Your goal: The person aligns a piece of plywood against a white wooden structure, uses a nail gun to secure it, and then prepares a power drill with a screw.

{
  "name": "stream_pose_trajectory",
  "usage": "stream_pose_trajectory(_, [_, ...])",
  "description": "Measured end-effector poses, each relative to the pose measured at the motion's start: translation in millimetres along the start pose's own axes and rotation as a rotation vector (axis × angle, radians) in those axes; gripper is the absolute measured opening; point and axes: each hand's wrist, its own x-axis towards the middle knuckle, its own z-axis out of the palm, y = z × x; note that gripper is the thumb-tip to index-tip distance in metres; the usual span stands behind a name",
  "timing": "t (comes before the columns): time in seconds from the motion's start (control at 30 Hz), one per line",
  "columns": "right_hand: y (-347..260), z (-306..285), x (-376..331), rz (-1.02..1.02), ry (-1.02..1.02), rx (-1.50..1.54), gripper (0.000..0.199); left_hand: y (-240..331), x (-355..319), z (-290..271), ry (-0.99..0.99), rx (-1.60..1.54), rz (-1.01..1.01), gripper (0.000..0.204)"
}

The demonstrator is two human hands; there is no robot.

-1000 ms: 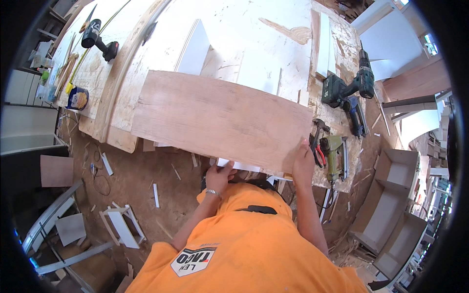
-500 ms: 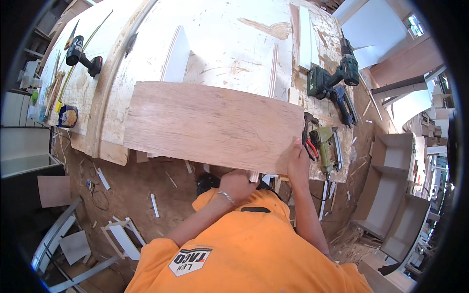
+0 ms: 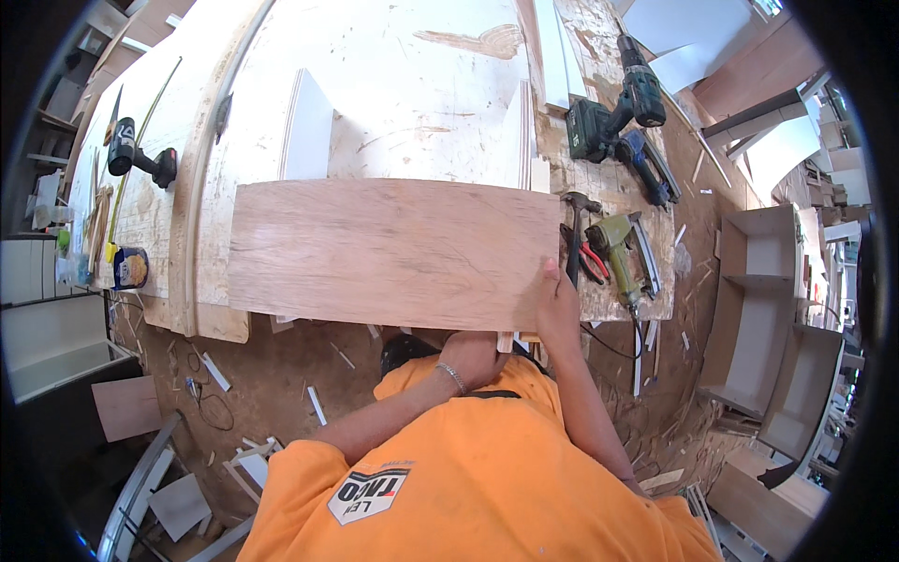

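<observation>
Watching remotely, I see the board [image 3: 393, 253] over the near edge of the bench [image 3: 417, 112]: right hand [image 3: 559, 309] clamped on its corner, left hand [image 3: 471, 358] beneath, finger state untellable. I'd guess stiff, lightish, best held by opposite edges.

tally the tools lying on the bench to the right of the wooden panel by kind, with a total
Cordless drill: 1
Nail or staple guns: 2, the green gun and the blue gun
Hammer: 1
Red-handled pliers: 1
Total: 5
</observation>
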Motion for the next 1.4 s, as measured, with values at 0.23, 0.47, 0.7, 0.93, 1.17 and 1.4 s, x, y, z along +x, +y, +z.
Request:
stream_pose_trajectory(0.23, [2,-4,-2,0.061,-0.011,0.084,0.064,7,5,-4,0.053,-0.028,0.088,0.038])
stream_pose_trajectory(0.47, [-7,-5,-6,0.037,-0.004,0.07,0.062,6,-36,-81,-0.374,-0.122,0.031,0.042])
stream_pose_trajectory(0.7, [12,-4,-1,0.038,0.041,0.132,0.052,71,50,-189,-0.043,-0.112,0.505,0.028])
stream_pose_trajectory(0.93, [-6,-5,-9,0.181,0.087,0.132,0.057,72,188,-157,-0.267,0.599,0.981,0.03])
stream_pose_trajectory(1.17, [37,-11,-54,0.187,0.083,0.776,0.052,68,189,-153,-0.254,0.629,1.032,0.045])
stream_pose_trajectory(1.4, [48,57,-143,0.099,0.217,0.288,0.058,78,189,-147,-0.246,0.618,1.075,0.046])
